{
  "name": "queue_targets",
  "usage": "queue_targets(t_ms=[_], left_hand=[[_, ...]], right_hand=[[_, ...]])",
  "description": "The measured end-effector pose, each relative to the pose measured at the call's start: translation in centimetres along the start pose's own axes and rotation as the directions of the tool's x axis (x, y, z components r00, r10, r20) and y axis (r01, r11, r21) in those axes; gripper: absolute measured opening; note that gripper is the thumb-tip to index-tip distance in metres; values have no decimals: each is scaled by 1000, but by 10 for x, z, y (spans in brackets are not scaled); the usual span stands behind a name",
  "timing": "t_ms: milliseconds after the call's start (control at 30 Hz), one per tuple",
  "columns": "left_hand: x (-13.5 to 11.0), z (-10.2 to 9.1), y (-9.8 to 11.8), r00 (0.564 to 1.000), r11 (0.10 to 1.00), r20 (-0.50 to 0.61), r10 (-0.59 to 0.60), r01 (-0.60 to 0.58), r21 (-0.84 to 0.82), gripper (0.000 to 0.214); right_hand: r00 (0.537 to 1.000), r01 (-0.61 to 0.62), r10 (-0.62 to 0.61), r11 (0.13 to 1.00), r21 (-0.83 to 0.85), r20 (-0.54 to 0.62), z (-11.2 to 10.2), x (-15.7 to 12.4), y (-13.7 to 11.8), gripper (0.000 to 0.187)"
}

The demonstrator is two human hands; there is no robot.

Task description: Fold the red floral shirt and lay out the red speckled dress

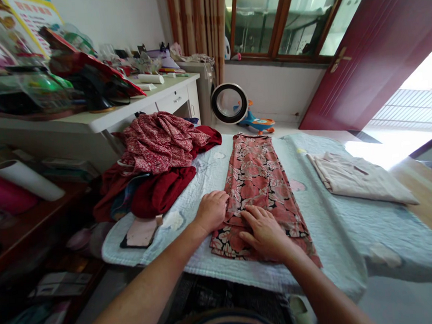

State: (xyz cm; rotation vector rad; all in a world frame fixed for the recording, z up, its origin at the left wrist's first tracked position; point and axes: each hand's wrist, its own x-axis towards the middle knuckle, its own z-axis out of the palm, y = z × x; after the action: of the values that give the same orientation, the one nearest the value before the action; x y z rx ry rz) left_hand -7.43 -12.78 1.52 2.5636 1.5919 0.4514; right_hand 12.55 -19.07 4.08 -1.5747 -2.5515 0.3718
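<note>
A red and black floral skirt (257,179), folded lengthwise, lies on the pale blue quilted cover (200,252), its narrow waist end away from me and its wide hem toward me. At the skirt's left edge, my left hand (212,209) has its fingers curled in on the fabric; the fingertips are partly hidden. My right hand (265,230) rests palm down on the lower part of the skirt, fingers spread. Left of my left hand is a heap of clothes with a red patterned garment (159,141) on top and a dark red garment (166,190) below.
A phone in a pale pink case (139,232) lies at the cover's left corner. On the right is a folded cream garment (361,176). A cluttered desk (123,111) stands at the left; a washing machine's open round door (229,103) and a blue ride-on toy (259,122) are beyond.
</note>
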Motion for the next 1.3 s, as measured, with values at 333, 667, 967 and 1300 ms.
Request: queue_targets(t_ms=[333, 667, 967, 1300], left_hand=[[45, -9, 3, 999, 992, 19, -50, 48, 114, 21], [44, 19, -3, 989, 977, -138, -57, 83, 194, 23], [51, 20, -9, 992, 999, -125, -8, 14, 45, 21], [74, 18, -17, 998, 992, -43, -43, 48, 119, 25]], right_hand=[[998, -68, 68, 997, -47, -7, -26, 67, 17, 20], [962, -24, 26, 1000, 9, -271, 19, 74, 31, 32], [962, -16, 24, 999, 34, -272, 16, 74, 33, 33], [963, -11, 27, 998, 61, -266, 16, 74, 35, 32]])
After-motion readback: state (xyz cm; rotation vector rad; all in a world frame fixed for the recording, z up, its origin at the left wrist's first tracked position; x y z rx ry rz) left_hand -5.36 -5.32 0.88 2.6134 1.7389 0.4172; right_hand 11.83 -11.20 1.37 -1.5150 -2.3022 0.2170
